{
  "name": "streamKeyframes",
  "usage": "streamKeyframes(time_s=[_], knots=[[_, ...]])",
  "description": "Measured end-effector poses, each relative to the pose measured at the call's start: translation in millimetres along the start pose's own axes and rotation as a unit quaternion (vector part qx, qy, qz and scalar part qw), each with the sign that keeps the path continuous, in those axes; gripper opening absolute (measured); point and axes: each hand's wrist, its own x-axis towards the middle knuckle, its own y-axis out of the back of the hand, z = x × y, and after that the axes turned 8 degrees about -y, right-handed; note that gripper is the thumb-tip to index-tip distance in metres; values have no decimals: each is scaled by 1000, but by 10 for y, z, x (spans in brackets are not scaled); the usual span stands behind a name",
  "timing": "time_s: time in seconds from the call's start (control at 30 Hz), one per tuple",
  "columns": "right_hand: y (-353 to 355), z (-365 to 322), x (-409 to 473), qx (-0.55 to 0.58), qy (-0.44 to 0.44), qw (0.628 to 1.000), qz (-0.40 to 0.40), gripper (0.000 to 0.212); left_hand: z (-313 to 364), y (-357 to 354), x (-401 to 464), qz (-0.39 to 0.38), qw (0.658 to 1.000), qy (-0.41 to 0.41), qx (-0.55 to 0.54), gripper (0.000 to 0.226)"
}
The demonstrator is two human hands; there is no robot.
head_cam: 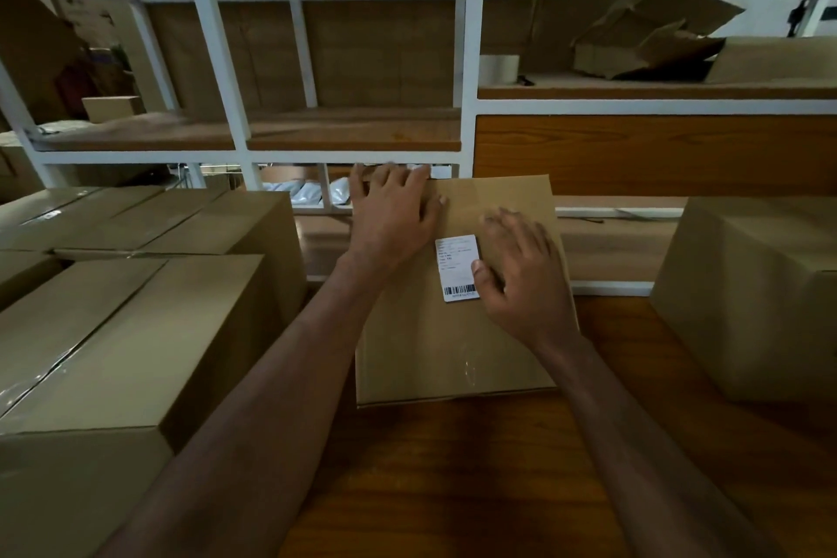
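A closed brown cardboard box (430, 349) stands on the wooden table (453, 489) straight ahead. A white label with a barcode (458, 267) is stuck on its top. My left hand (392, 217) lies flat on the box's far left top, fingers spread and reaching its back edge. My right hand (521, 276) rests on the top just right of the label, its fingers straight and blurred, the thumb touching the label's right edge.
Taped cardboard boxes (136, 331) are stacked on the left. Another box (747, 299) stands on the right. Behind is a white-framed shelf (466, 59) with wooden boards, holding a tape roll (498, 69) and crumpled open cartons (647, 36).
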Motion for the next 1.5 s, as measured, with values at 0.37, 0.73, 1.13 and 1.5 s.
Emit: streamKeyframes(time_s=[0.37, 0.73, 1.13, 1.5], knots=[[45, -193, -23, 45, -76, 995, 52, 44, -11, -77, -161, 57, 998, -4, 18, 47], [51, -194, -78, 71, -74, 993, 63, 40, -1, -75, -195, 53, 998, 0, 28, 52], [61, -216, -168, 59, -74, 994, 50, 40, 21, -64, -229, 62, 998, -4, 26, 56], [52, -246, -204, 57, -68, 994, 60, 33, 23, -71, -243, 68, 997, -7, 28, 54]])
